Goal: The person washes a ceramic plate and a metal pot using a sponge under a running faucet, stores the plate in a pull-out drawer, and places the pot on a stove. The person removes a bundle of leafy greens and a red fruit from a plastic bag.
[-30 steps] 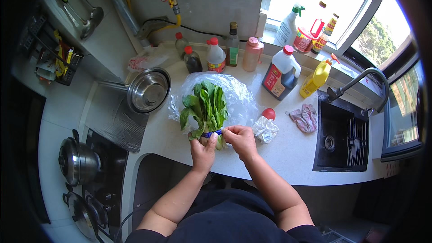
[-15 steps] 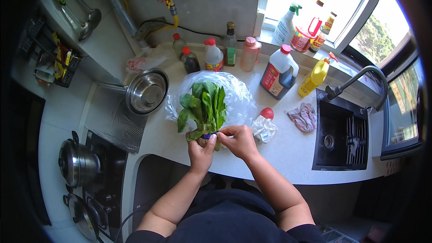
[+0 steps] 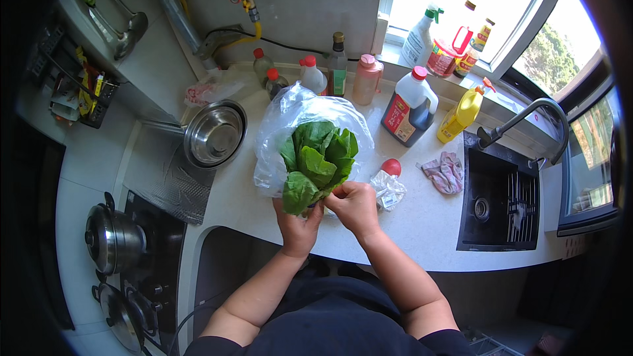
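Observation:
My left hand (image 3: 298, 229) is closed round the stems of a bunch of leafy greens (image 3: 318, 165). The broad leaves tilt up and fan out over a crumpled clear plastic bag (image 3: 277, 132) on the counter. At the base of the bunch, against my left thumb, my right hand (image 3: 355, 207) has its fingers pinched together. Leaves cover its fingertips, so what they grip cannot be made out. Most of the blue band round the stems is hidden as well.
Right of the bag lie a red round item (image 3: 391, 167) and a crumpled wrapper (image 3: 389, 190). Beyond them are a cloth (image 3: 444, 173) and a black sink (image 3: 469, 231). Bottles line the back, including a large dark-filled jug (image 3: 403, 115). Metal bowls (image 3: 216, 134) stand left, above the stove (image 3: 173, 250).
The bunch has tipped, so its leaf tops now face up and cover the blue band and my fingertips. The plastic bag's left side has risen and shifted. Both hands stay close together.

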{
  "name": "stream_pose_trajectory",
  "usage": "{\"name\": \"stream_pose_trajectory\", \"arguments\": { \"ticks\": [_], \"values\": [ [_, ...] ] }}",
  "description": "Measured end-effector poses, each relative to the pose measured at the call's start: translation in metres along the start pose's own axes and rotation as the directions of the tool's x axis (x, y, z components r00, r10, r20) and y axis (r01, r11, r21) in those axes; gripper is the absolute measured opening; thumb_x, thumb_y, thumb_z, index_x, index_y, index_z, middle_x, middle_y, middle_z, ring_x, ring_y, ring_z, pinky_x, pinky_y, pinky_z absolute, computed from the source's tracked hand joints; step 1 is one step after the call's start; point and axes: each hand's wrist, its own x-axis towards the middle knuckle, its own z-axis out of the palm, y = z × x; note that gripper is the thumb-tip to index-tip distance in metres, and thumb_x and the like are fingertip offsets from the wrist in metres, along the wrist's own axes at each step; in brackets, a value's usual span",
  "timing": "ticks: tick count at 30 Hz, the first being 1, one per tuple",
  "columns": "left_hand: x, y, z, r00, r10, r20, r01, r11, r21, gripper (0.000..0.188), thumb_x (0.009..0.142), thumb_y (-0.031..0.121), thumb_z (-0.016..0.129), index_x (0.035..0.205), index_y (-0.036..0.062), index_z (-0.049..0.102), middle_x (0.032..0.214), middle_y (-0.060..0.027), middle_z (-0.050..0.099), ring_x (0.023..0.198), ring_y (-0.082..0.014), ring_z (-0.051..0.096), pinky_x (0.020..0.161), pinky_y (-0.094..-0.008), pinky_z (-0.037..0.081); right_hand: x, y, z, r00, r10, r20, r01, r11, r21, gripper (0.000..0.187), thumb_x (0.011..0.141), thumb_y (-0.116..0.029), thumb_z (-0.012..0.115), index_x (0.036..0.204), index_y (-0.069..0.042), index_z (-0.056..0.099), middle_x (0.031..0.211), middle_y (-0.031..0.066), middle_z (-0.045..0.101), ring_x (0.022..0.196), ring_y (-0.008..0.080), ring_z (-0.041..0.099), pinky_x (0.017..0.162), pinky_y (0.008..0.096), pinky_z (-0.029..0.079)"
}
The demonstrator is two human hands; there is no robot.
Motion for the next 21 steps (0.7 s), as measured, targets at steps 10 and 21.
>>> {"name": "stream_pose_trajectory", "arguments": {
  "ticks": [10,21],
  "values": [
    [0.005,-0.002,-0.003,0.952,-0.305,0.022,0.267,0.793,-0.548,0.048,0.084,0.005,0.063,0.125,0.0021,0.039,0.120,-0.0075,0.050,0.109,-0.0169,0.051,0.097,-0.0325,0.039,0.007,0.018,-0.007,0.931,0.303,0.202,-0.361,0.838,0.408,0.016,0.076,-0.011,0.068,0.075,0.004,0.067,0.068,0.0050,0.065,0.059,0.0075,0.057,0.054,0.0215,0.047],
    [0.010,0.007,-0.004,0.927,-0.369,0.062,0.338,0.755,-0.562,0.049,0.082,0.007,0.067,0.123,-0.0001,0.041,0.116,-0.0086,0.053,0.104,-0.0167,0.053,0.093,-0.0312,0.042,0.004,0.008,-0.006,0.963,0.120,0.240,-0.183,0.948,0.261,0.017,0.079,-0.012,0.069,0.087,0.003,0.070,0.073,0.0063,0.067,0.062,0.0087,0.059,0.056,0.0248,0.049]
  ]
}}
